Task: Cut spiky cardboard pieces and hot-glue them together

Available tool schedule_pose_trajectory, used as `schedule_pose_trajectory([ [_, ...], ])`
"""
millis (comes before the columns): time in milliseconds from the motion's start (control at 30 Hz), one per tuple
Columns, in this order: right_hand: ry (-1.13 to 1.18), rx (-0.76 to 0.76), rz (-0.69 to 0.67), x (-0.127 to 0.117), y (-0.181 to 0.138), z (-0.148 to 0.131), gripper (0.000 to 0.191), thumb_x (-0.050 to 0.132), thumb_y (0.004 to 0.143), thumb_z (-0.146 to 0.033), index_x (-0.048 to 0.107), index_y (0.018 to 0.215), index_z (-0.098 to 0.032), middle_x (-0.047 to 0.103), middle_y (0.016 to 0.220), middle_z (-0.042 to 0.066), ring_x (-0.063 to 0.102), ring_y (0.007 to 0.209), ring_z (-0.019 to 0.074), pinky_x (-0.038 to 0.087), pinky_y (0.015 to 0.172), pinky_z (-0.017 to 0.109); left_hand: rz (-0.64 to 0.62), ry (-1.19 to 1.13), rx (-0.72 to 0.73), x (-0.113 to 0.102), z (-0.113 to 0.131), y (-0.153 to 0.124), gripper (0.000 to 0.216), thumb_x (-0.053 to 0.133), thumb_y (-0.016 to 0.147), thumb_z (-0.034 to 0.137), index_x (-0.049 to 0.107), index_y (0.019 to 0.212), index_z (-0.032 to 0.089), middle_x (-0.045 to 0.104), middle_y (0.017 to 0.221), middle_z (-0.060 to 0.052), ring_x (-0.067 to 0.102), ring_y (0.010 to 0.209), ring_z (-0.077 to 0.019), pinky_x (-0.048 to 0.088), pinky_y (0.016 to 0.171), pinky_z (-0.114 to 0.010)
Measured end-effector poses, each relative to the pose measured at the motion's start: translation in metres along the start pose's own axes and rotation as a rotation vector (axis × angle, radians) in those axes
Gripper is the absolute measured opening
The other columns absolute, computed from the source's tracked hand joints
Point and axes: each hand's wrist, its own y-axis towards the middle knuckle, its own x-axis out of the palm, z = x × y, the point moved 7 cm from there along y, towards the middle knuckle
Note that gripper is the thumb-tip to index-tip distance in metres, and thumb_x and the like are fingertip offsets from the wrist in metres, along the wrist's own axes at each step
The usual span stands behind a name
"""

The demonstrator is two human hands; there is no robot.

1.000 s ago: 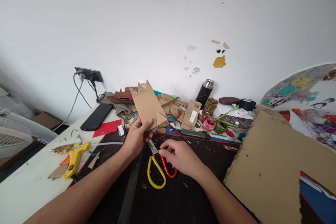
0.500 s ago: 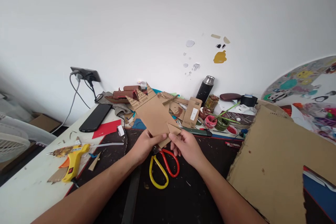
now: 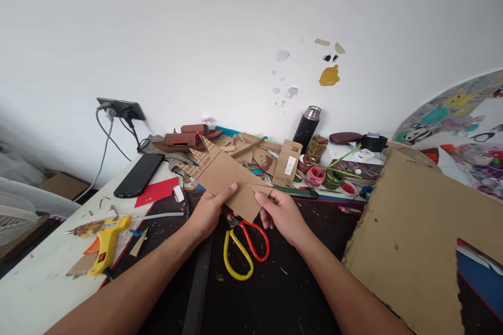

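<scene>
Both my hands hold a piece of brown cardboard (image 3: 226, 170) with printed letters and jagged points at its far end. My left hand (image 3: 208, 212) grips its left edge, thumb on top and fingers underneath. At the near right corner, my right hand (image 3: 281, 214) pinches a small pointed cardboard flap (image 3: 261, 188) lying against the larger piece; I cannot tell whether the two are joined. Just below the cardboard, scissors (image 3: 239, 259) with one yellow and one red handle lie on the dark mat (image 3: 251, 309), their blades mostly hidden.
To the left are a yellow glue gun (image 3: 106, 246), a black phone (image 3: 139, 175) and red paper (image 3: 157, 192). A large cardboard sheet (image 3: 404, 235) covers the right side. Behind stand a black flask (image 3: 306, 131), paint pots (image 3: 315, 178), cardboard scraps and a brown model boat (image 3: 184, 138).
The cardboard has tipped lower and its jagged end has swung left. My left thumb has moved up and left along it, away from my right thumb.
</scene>
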Motion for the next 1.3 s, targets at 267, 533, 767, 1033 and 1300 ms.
schedule_pose_trajectory([
  [267, 0.007, -0.003, 0.031, -0.0022, -0.0001, -0.0030, 0.049, 0.071, 0.089, -0.068, 0.061, 0.083, -0.021, 0.060, 0.054, -0.006, 0.054, 0.041, 0.0113, 0.035, 0.040, 0.022, 0.050, -0.024, 0.004, 0.0002, 0.0001, -0.0006, 0.053, 0.098, 0.061, 0.057, 0.075, 0.084, 0.015, 0.071, 0.066, -0.006, 0.057, 0.043, -0.0149, 0.040, 0.035, -0.025],
  [533, -0.014, -0.037, 0.034, -0.0012, -0.0004, -0.0056, 0.043, 0.068, 0.091, -0.062, 0.057, 0.079, -0.023, 0.056, 0.050, -0.007, 0.051, 0.040, 0.0114, 0.035, 0.040, 0.022, 0.099, -0.058, 0.020, -0.0042, -0.0020, 0.0011, 0.053, 0.098, 0.062, 0.051, 0.075, 0.091, 0.014, 0.073, 0.074, -0.006, 0.059, 0.048, -0.0145, 0.040, 0.034, -0.024],
  [767, -0.003, -0.042, 0.057, -0.0017, 0.0017, -0.0022, 0.048, 0.070, 0.090, -0.066, 0.053, 0.074, -0.024, 0.046, 0.045, -0.010, 0.050, 0.037, 0.0118, 0.033, 0.041, 0.023, 0.142, -0.054, 0.075, -0.0035, -0.0010, 0.0000, 0.053, 0.098, 0.063, 0.051, 0.076, 0.095, 0.014, 0.073, 0.076, -0.005, 0.057, 0.050, -0.0135, 0.039, 0.035, -0.023],
  [1033, 0.029, -0.028, 0.048, 0.0005, 0.0013, -0.0008, 0.049, 0.072, 0.090, -0.066, 0.053, 0.074, -0.024, 0.044, 0.045, -0.010, 0.050, 0.037, 0.0116, 0.032, 0.040, 0.023, 0.142, -0.052, 0.083, -0.0041, -0.0006, 0.0006, 0.053, 0.098, 0.063, 0.053, 0.076, 0.092, 0.014, 0.072, 0.074, -0.004, 0.055, 0.050, -0.0132, 0.038, 0.035, -0.024],
  [1300, 0.064, -0.062, 0.070, -0.0021, 0.0017, -0.0017, 0.053, 0.067, 0.093, -0.069, 0.050, 0.070, -0.024, 0.052, 0.052, -0.006, 0.051, 0.041, 0.0114, 0.036, 0.042, 0.024, 0.102, -0.025, 0.087, -0.0026, -0.0006, 0.0018, 0.051, 0.097, 0.064, 0.057, 0.073, 0.083, 0.016, 0.068, 0.064, -0.003, 0.053, 0.044, -0.0129, 0.039, 0.035, -0.024],
])
